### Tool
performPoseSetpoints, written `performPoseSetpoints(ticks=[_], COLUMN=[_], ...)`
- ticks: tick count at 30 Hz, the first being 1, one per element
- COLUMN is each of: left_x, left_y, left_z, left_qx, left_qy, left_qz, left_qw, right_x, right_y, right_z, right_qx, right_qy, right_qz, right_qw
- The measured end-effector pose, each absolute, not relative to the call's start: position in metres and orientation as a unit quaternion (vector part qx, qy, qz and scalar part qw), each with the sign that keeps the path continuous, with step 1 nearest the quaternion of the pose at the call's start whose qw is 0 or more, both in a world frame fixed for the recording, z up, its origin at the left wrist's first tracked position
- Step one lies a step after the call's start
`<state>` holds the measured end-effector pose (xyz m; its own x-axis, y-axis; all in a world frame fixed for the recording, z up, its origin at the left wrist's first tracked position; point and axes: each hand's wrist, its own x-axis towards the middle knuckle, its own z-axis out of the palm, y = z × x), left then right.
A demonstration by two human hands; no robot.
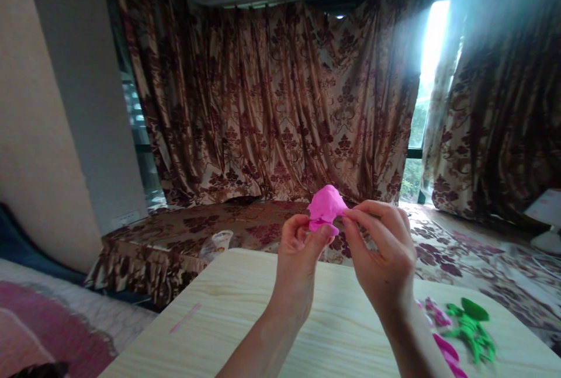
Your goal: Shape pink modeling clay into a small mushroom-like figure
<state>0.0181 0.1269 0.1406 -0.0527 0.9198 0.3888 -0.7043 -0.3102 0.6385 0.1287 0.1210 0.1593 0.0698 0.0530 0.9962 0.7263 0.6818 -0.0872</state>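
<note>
A lump of bright pink modelling clay (pixel 328 204) is held up above the table, with a rounded top and a folded, lip-like lower part. My left hand (pixel 302 240) grips it from below, its thumb pressed on the lower fold. With thumb and forefinger, my right hand (pixel 383 243) pinches the clay's right edge. On the table beside my right forearm lies a green clay piece (pixel 471 331) with several thin limbs and a rounded, leaf-like part. Pink clay pieces (pixel 449 354) are next to it, partly hidden by the forearm.
The pale wood-grain table (pixel 228 296) has a thin pink strip (pixel 185 318) on its left side. Behind it, a clear plastic bag with a white cup-like thing (pixel 221 240) rests by a fabric-covered ledge (pixel 184 226). Patterned curtains (pixel 280 103) hang beyond; a white lamp (pixel 546 214) stands far right.
</note>
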Motion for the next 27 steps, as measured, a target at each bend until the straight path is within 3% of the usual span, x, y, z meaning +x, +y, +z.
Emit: performPoseSetpoints(ticks=[6, 16, 27], left_x=[0.0141, 0.0176, 0.0193], left_y=[0.1337, 0.1358, 0.1282], left_z=[0.1418, 0.1377, 0.1382], left_qx=[0.376, 0.399, 0.391], left_qy=[0.152, 0.168, 0.149], left_qz=[0.728, 0.748, 0.691], left_qw=[0.553, 0.503, 0.589], right_x=[0.1299, 0.1289, 0.1318], right_y=[0.1198, 0.1189, 0.1206], right_z=[0.1587, 0.1579, 0.1576], right_qx=[-0.334, -0.315, -0.316], right_qy=[-0.648, -0.673, -0.681], right_qz=[-0.205, -0.242, -0.268], right_qw=[0.653, 0.624, 0.604])
